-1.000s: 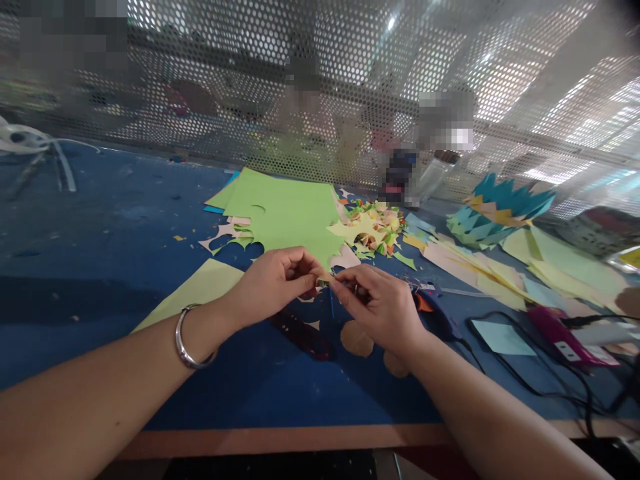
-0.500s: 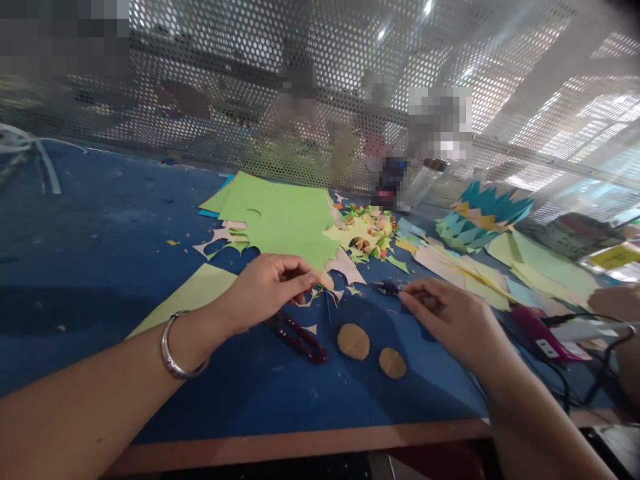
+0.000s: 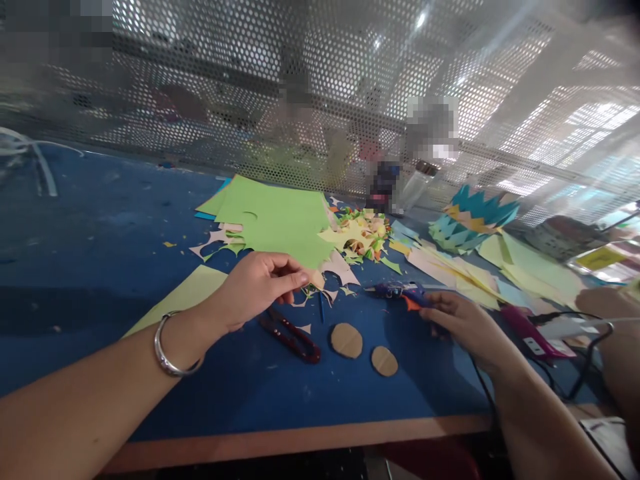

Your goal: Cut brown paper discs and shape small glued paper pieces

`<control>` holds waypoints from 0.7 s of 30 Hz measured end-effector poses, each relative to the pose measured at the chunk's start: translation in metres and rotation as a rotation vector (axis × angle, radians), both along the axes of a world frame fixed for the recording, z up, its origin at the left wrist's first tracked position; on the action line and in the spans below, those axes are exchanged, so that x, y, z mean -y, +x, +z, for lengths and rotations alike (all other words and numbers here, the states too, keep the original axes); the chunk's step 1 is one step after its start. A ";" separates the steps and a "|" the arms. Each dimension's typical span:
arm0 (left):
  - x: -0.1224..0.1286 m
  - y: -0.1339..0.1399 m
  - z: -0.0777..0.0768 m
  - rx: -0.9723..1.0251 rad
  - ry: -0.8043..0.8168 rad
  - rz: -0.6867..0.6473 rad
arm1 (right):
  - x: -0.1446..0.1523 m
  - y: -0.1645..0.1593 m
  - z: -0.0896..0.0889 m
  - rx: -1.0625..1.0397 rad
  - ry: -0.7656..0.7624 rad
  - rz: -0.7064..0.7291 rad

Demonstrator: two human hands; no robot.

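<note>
My left hand [image 3: 270,283] is closed in a pinch on a small pale peach paper piece [image 3: 315,277], partly hidden by the fingers. To the right, my right hand [image 3: 457,327] has its fingers curled at the handle of a blue hot glue gun [image 3: 397,290] with an orange trigger. The gun's nozzle points left, low over the table. Between the hands lie a larger cardboard disc [image 3: 346,341] and a smaller cardboard disc [image 3: 385,361]. Dark red thread snips [image 3: 295,341] rest just below my left hand.
Green paper sheets [image 3: 285,220] and a heap of paper scraps [image 3: 367,233] lie behind my hands. At the right are a teal zigzag paper crown [image 3: 473,220], loose paper strips [image 3: 450,270] and a magenta power strip [image 3: 533,337] with cords. A perforated metal screen [image 3: 225,87] stands behind.
My right hand has slid right along the glue gun to its handle, so the blue body and orange trigger now show. My left hand keeps its pinch. The view has shifted slightly.
</note>
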State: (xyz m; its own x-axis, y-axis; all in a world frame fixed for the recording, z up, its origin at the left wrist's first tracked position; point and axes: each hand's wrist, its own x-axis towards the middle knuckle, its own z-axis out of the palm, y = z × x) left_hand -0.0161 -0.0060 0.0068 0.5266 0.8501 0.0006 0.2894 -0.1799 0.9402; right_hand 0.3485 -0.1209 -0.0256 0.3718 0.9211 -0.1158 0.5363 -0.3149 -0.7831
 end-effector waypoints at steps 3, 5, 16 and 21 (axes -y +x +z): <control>-0.001 -0.001 -0.001 0.029 -0.012 -0.004 | 0.007 -0.008 0.013 -0.318 0.032 -0.016; -0.002 -0.002 -0.001 0.047 -0.016 -0.012 | 0.012 -0.012 0.021 -0.452 0.102 -0.072; 0.002 0.000 0.003 0.107 -0.073 0.013 | 0.012 -0.030 0.032 -0.782 0.296 0.045; 0.003 0.000 0.000 0.140 -0.106 0.014 | 0.004 -0.046 0.034 -0.767 0.312 0.116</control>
